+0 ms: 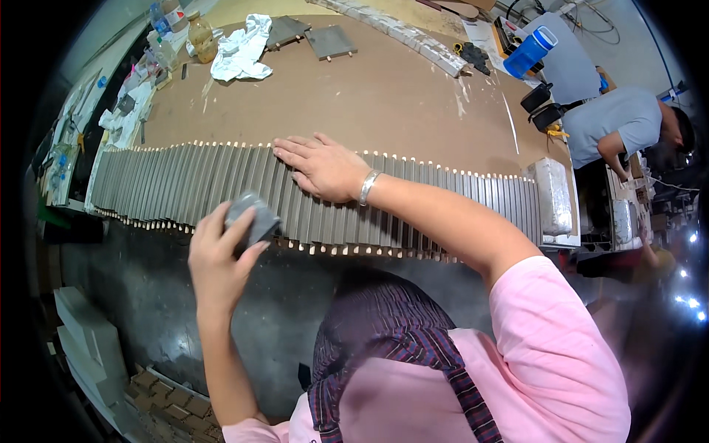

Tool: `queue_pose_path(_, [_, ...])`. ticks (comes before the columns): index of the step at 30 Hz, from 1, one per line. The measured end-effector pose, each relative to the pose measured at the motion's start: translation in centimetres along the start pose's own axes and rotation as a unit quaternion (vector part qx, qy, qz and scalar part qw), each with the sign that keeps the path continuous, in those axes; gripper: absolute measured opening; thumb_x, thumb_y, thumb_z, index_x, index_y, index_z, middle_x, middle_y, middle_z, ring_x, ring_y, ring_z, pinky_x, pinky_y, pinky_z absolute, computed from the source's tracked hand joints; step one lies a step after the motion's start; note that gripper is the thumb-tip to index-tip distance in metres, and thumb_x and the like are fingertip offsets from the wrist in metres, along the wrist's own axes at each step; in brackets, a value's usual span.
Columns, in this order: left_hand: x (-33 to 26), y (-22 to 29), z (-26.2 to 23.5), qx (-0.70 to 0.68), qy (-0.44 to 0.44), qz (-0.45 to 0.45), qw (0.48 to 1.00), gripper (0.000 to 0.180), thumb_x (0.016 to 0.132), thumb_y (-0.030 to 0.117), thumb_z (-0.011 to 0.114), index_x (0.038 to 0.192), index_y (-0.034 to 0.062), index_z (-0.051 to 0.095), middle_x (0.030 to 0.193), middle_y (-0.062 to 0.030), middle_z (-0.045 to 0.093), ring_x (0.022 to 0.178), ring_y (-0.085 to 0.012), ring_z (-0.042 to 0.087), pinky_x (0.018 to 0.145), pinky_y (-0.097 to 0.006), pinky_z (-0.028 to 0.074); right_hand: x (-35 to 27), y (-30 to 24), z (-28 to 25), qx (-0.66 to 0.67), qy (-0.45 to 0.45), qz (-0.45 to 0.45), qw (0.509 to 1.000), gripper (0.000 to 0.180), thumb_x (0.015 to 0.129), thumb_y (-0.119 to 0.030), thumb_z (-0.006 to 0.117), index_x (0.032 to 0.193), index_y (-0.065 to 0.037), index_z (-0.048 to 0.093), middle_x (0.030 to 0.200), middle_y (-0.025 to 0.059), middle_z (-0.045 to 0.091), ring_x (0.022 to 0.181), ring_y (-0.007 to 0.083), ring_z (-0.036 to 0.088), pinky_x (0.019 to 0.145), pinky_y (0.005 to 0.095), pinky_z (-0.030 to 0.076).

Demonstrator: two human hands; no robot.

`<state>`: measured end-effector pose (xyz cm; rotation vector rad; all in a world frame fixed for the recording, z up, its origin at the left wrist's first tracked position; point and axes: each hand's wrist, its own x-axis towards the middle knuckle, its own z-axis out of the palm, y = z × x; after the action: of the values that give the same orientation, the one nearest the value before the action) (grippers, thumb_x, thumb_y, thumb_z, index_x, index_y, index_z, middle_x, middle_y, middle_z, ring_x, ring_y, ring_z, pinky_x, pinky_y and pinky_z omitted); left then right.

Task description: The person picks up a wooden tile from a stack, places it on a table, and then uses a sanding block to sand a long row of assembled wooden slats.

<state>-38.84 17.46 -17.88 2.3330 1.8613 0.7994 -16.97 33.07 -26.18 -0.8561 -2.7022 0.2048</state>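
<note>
My left hand [221,255] is raised near me, its forearm rising from the lower edge almost straight up. The fingers [244,221] are curled round with the thumb [255,255] pressing in from the right, so the hand is closed in a grip. My right arm comes in from the lower right in a short pink sleeve, bent at the elbow, the forearm reaching far and left. A metal bangle sits on that wrist. My right hand [317,166] lies palm down, flat, fingers stretched out and pointing left.
</note>
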Motion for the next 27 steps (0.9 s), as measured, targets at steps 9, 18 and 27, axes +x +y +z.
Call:
queue_pose_path(9, [0.9,-3.2,0.3,0.043,0.007,0.038,0.998,0.048,0.066,0.018,0.081,0.112,0.0109,0.070,0.125,-0.0151,0.061,0.110,-0.0352,0.058,0.094,-0.045,0.044,-0.2,0.1,-0.7,0.030,-0.010,0.015,0.999,0.057,0.095,-0.025,0.050,0.148,-0.007,0.039,0.157,0.0053,0.035,0.143,0.0232,0.034,0.116,0.0499,0.029])
queue_pose_path(18, [3.9,-4.3,1.0,0.077,0.036,-0.028,0.996,0.046,0.068,0.017,0.079,0.112,0.0117,0.069,0.126,-0.0180,0.060,0.107,-0.0372,0.058,0.093,-0.046,0.045,-0.1,-0.1,-1.1,0.052,-0.023,0.023,0.998,0.055,0.097,-0.027,0.047,0.147,-0.005,0.040,0.156,0.0086,0.036,0.142,0.0259,0.035,0.115,0.0499,0.031])
queue_pose_path(27, [6.7,-8.5,0.6,0.180,0.038,-0.101,0.978,0.050,0.072,0.016,0.079,0.119,0.0071,0.066,0.128,-0.0197,0.060,0.111,-0.0393,0.058,0.096,-0.046,0.046,0.4,-0.7,-1.3,0.068,-0.020,0.013,0.997,0.061,0.093,-0.025,0.052,0.147,-0.002,0.037,0.156,0.0123,0.034,0.142,0.0289,0.036,0.115,0.0506,0.032])
